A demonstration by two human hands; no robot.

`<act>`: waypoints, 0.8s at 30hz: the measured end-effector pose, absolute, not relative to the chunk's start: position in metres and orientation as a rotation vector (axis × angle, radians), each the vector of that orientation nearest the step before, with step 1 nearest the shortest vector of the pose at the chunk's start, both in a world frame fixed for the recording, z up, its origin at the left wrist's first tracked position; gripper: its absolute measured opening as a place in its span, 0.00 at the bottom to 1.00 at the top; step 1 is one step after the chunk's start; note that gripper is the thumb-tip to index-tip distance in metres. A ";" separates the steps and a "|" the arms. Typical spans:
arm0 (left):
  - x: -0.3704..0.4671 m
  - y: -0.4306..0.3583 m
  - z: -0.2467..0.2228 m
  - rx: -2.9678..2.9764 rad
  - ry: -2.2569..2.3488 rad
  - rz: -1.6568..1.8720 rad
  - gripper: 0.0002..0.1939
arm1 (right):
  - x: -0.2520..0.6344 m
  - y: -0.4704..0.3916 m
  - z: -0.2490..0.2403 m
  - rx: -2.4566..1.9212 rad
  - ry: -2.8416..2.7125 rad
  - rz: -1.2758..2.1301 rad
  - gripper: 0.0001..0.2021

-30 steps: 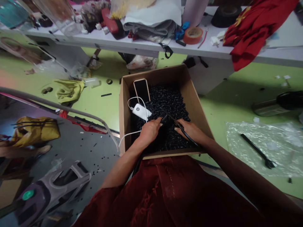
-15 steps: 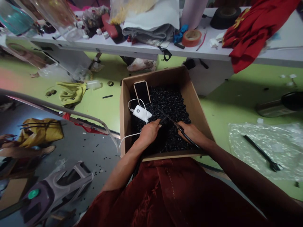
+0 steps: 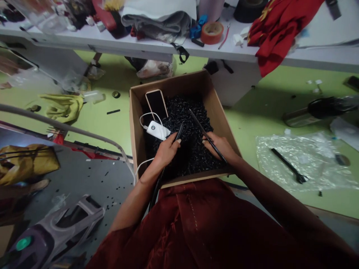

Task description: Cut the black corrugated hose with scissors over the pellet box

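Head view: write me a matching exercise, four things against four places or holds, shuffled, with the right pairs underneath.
Things
1. Left hand
2. Orange tape roll
3. Smartphone
4. Right hand

Places and holds
A. Inside the cardboard box, toward its far left corner
B. Closed around a slim pointed tool
C. On the white shelf beyond the box
D. Closed around a black ribbed tube

Right pairs
1-D
2-C
3-A
4-B
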State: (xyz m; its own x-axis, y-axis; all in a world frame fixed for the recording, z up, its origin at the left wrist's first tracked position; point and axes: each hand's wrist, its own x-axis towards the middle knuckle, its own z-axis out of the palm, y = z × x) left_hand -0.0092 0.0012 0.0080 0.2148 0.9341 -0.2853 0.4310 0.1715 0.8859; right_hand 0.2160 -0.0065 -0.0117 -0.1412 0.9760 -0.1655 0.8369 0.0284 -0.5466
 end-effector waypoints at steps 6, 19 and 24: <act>-0.006 0.002 0.021 0.905 1.135 0.714 0.07 | 0.217 -0.013 -0.008 -1.708 -2.173 0.811 0.13; -0.010 0.003 0.025 0.636 0.933 0.752 0.23 | 0.214 -0.006 -0.015 -1.932 -2.325 0.655 0.15; -0.009 0.001 0.027 0.660 0.942 0.724 0.32 | 0.218 -0.005 -0.015 -1.946 -2.167 0.719 0.16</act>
